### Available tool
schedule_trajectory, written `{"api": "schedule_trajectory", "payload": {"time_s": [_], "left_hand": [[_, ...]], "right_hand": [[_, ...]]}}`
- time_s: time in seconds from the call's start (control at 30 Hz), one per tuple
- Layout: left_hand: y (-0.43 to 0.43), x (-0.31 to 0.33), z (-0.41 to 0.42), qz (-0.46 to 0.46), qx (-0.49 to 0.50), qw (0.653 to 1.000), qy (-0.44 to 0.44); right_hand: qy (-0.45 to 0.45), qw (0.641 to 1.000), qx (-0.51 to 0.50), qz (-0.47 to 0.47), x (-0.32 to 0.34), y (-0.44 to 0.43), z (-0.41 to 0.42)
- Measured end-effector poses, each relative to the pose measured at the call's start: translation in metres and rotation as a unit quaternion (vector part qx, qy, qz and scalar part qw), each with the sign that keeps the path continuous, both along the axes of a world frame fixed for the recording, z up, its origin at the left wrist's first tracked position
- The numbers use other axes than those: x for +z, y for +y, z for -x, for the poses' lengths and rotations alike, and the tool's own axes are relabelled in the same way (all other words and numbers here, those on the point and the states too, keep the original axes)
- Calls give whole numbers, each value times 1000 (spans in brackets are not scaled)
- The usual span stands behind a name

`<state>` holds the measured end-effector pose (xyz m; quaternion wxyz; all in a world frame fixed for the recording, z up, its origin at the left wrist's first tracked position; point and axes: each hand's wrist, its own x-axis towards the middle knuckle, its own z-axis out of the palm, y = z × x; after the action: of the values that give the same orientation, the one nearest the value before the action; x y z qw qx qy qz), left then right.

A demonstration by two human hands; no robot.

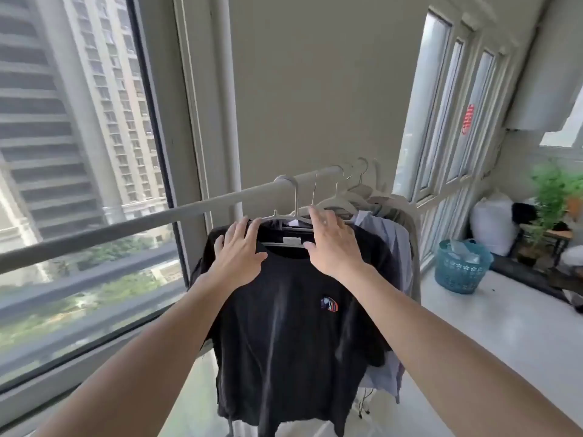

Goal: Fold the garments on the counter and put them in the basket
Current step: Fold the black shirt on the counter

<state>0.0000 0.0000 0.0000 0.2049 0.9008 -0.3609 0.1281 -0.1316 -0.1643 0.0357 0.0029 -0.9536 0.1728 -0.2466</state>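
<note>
A black T-shirt hangs on a white hanger from a clothes rail as a person reaches for it with both arms. Just below the rail, the left hand lies flat on the T-shirt's shoulder, fingers spread and released. The right hand rests on the collar, fingers straight, grasping nothing. A pale blue shirt hangs next along the rail. Right of the rail, a teal basket stands on the white desk.

Fingers of the left hand and right hand cover the shoulders of the black T-shirt and part of its hanger; garments beyond the fingertips mostly hide behind one another.
</note>
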Motion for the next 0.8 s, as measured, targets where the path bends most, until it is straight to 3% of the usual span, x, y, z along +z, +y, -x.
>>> {"api": "schedule_trajectory", "payload": {"time_s": [0.1,0.27,0.47,0.63,0.8], "left_hand": [[-18,2,-10,31,51,998,-28],[-28,24,-29,45,141,989,-21],[-18,38,-3,87,260,961,-32],[28,42,34,92,311,946,2],[114,41,101,94,359,929,1]], "right_hand": [[-38,993,109,-15,2,-28,-34],[-23,982,185,-36,17,-53,-72],[-22,951,277,-138,34,-54,-77],[41,917,364,-161,57,-13,-62],[97,847,475,-217,76,73,-24]]}}
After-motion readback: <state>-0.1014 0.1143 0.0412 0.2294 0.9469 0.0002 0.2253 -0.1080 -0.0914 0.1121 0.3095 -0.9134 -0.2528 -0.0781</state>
